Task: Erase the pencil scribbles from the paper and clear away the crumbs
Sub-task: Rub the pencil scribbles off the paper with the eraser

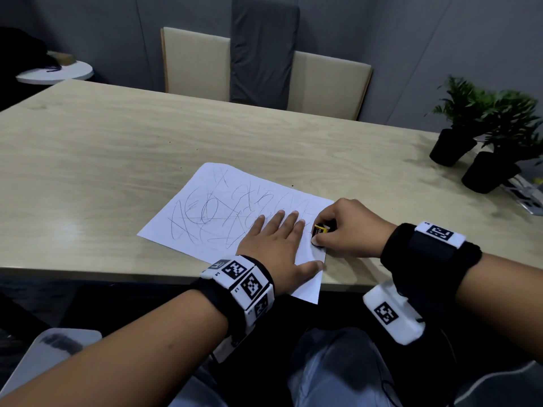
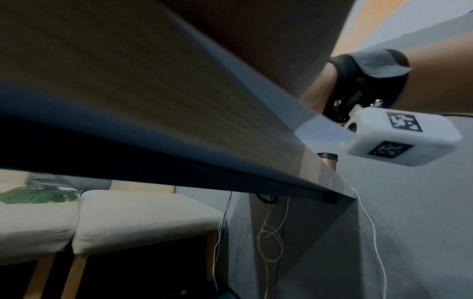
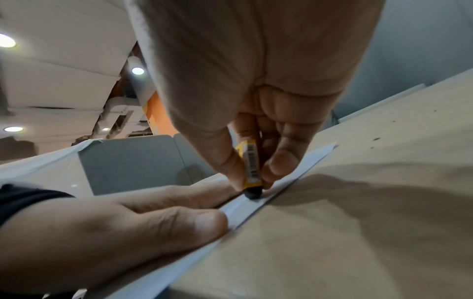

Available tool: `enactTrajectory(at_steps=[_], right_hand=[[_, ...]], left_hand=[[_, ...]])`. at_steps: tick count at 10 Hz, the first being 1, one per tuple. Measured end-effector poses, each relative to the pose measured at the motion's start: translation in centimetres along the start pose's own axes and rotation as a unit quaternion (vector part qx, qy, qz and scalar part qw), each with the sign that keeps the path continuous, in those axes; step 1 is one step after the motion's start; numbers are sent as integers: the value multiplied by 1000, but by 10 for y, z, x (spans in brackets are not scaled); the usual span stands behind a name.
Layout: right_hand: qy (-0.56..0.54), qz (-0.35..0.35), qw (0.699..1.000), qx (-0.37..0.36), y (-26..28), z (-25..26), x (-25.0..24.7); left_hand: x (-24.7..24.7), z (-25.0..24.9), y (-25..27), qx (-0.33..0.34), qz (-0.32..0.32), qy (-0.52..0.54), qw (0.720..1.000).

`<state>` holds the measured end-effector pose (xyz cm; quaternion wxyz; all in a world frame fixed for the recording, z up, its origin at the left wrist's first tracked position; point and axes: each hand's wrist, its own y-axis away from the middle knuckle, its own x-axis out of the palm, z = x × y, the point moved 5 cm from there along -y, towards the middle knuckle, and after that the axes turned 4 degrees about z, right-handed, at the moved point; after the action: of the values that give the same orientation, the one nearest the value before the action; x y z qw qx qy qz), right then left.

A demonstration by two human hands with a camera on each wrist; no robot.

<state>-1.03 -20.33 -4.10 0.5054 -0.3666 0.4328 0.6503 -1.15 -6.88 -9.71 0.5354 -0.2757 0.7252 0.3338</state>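
A white sheet of paper (image 1: 205, 212) covered in pencil scribbles lies near the front edge of the wooden table (image 1: 117, 148), one corner hanging over that edge. My left hand (image 1: 273, 245) lies flat on the sheet's right part, fingers straight, thumb (image 3: 179, 228) pressing near the paper's edge (image 3: 245, 210). My right hand (image 1: 340, 230) pinches an eraser in a yellow sleeve (image 1: 321, 229) between thumb and fingers. The eraser (image 3: 252, 168) stands upright with its dark tip down on the paper, right beside the left fingers. No crumbs can be made out.
Two potted plants in black pots (image 1: 470, 148) stand at the table's right end, a clear object (image 1: 526, 195) beside them. Chairs (image 1: 264, 69) stand behind the far edge. The left wrist view shows only the table's underside (image 2: 153, 101) and cushioned seats (image 2: 102, 222).
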Motion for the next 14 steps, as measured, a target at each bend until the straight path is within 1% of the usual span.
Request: enactTrajectory(at_steps=[1, 2, 3, 4, 5, 6, 7, 8, 9, 10, 11, 12, 13, 14], right_hand=[[8, 11, 1000, -15, -3, -2, -8], [28, -3, 999, -17, -6, -7, -14], [41, 28, 998, -45, -3, -1, -9], [44, 40, 997, -52, -3, 1, -10], [48, 12, 998, -42, -6, -3, -15], [51, 34, 996, -62, -2, 2, -9], [48, 44, 996, -66, -2, 4, -9], [47, 22, 997, -54, -3, -1, -14], [56, 50, 994, -82, 2, 7, -6], [56, 53, 994, -77, 2, 6, -8], [64, 20, 996, -60, -1, -2, -16], [65, 46, 994, -79, 3, 3, -10], [62, 48, 994, -71, 3, 0, -12], [64, 23, 996, -58, 0, -4, -16]], left_hand=[[2, 1, 0, 1, -9, -4, 1000], [2, 1, 0, -1, -11, -4, 1000], [3, 2, 0, 0, -12, -8, 1000], [2, 2, -1, 0, -16, -9, 1000], [2, 1, -1, -1, -15, -8, 1000], [2, 2, -1, 0, -15, -10, 1000], [3, 3, -1, 3, -14, -11, 1000], [3, 2, -1, 3, -13, -9, 1000], [3, 3, -1, 2, -15, -12, 1000], [2, 3, -1, 3, -14, -11, 1000], [2, 1, 0, 2, -12, -11, 1000], [2, 2, 0, 2, -14, -14, 1000], [2, 2, -1, 3, -15, -12, 1000], [3, 2, -1, 2, -15, -11, 1000]])
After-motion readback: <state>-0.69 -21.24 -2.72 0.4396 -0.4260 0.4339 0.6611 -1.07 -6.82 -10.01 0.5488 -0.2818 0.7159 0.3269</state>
